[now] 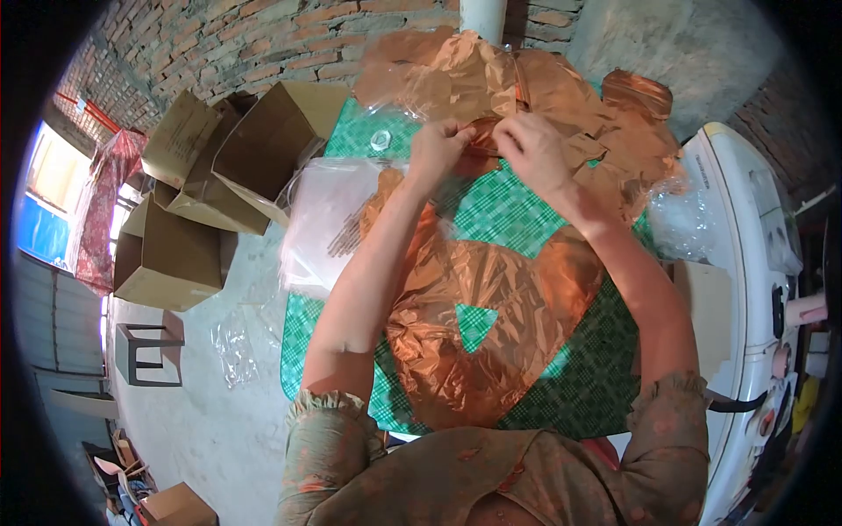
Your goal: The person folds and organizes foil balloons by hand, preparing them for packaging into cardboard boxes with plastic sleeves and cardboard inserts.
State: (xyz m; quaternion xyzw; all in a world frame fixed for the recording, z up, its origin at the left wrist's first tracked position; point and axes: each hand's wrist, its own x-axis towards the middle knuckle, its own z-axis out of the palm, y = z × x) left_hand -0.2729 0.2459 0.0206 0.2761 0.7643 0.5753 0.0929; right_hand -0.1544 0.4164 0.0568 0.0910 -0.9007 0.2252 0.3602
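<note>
At the upper left, open cardboard boxes (pixel 263 162) sit grouped together. Nearer the centre, a stack of plastic sleeves (pixel 316 223) lies on the green checked tablecloth (pixel 504 210). Your left hand (pixel 436 153), top centre, pinches folded copper foil (pixel 481 138). A flat copper foil balloon (pixel 474 377) with a triangular opening spreads across the lower middle; I cannot tell whether it joins the pinched part. Your right hand (pixel 532 149) grasps the folded foil's other side. Pinch lightly and tension both sides evenly, since such thin film would probably crease or tear. More copper foil (pixel 561 92) lies heaped toward the upper right, near a white appliance (pixel 732 188).
</note>
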